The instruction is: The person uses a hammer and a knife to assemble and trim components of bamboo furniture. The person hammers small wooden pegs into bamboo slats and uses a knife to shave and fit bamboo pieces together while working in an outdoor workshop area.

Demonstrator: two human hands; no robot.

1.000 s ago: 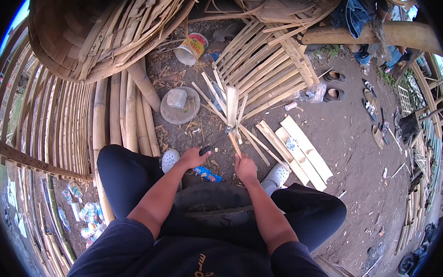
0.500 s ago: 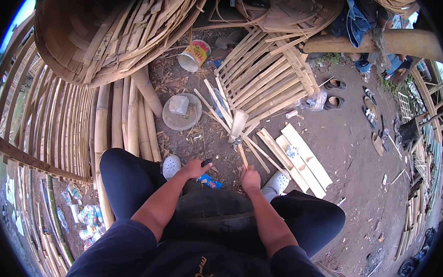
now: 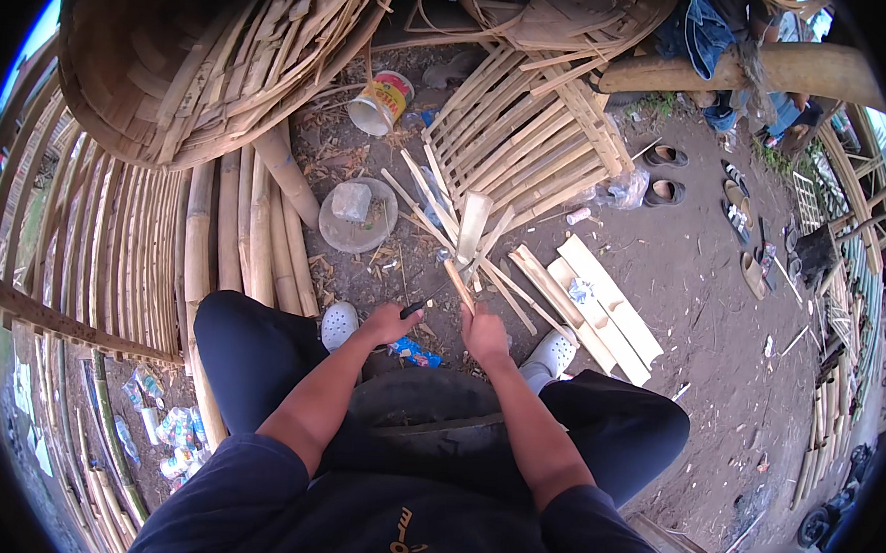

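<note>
My left hand is closed round the black handle of a knife-like tool; its thin blade is hard to make out. Closed as well, my right hand grips a short bamboo stick, which points up and left from the fingers. The tool's tip end is close to this stick, but I cannot tell whether they touch. Just beyond the stick, a pale bamboo piece stands among loose bamboo strips. A blue wrapper lies on the ground below my left hand.
A slatted bamboo panel lies ahead. Split bamboo halves are at the right, with several sandals farther off. A round slab bearing a stone block, a bucket and bamboo poles are at the left.
My right hand has moved a little left and up, and the bamboo stick now tilts more to the left, toward the tool. My left hand has shifted slightly up; the view has moved a little.
</note>
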